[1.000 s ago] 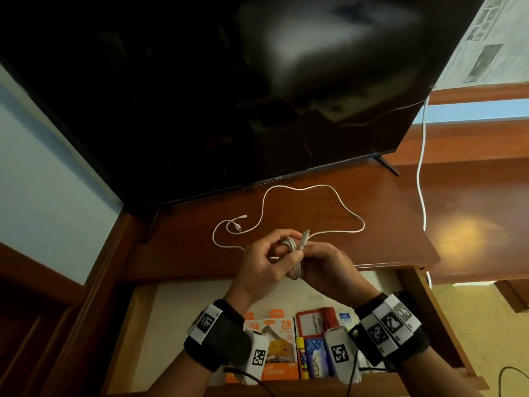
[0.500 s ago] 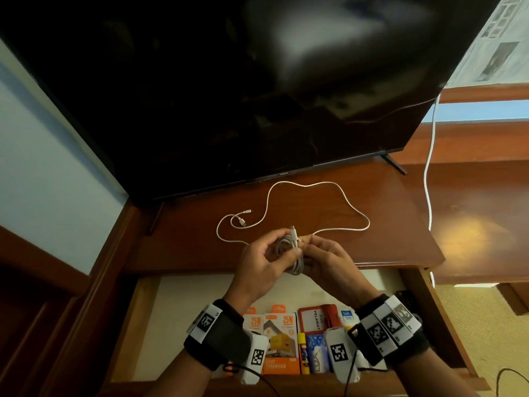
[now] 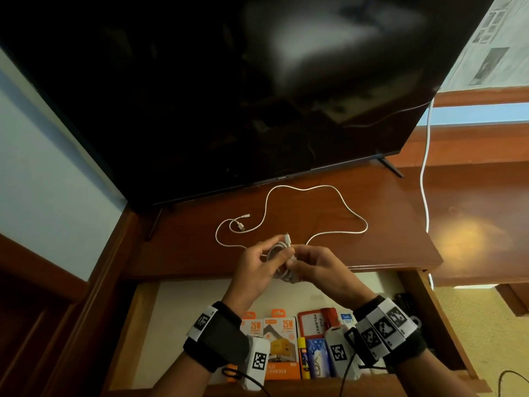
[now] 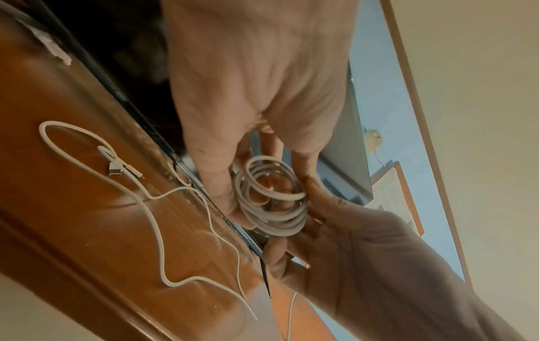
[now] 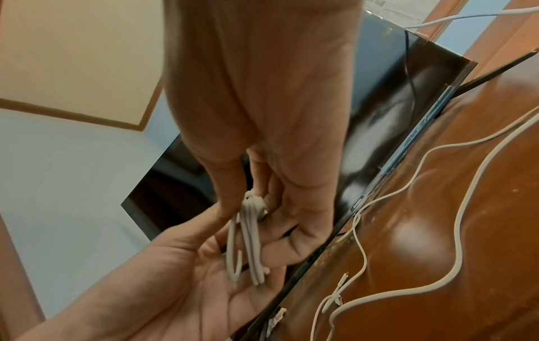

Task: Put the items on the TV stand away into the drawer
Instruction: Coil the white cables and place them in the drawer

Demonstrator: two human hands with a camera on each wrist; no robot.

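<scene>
cables (image 3: 289,213): 2 (one coiled (image 3: 282,260)) | boxes (image 3: 282,351): perhaps 2 | hands (image 3: 254,270): 2

Orange boxes (image 3: 282,343) read "25W"; red tag (image 3: 315,323) "PELAWAT".

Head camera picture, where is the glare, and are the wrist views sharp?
Head view: glare patch on the TV stand at right; TV screen shows blurred reflections. Left wrist view: coiled cable fairly sharp. Right wrist view: it looks soft.

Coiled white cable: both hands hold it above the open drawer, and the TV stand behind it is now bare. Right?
Not quite. Both the left hand and right hand do hold the coiled white cable, but the TV stand is not bare: the head view shows a loose white cable lying on it.
</scene>
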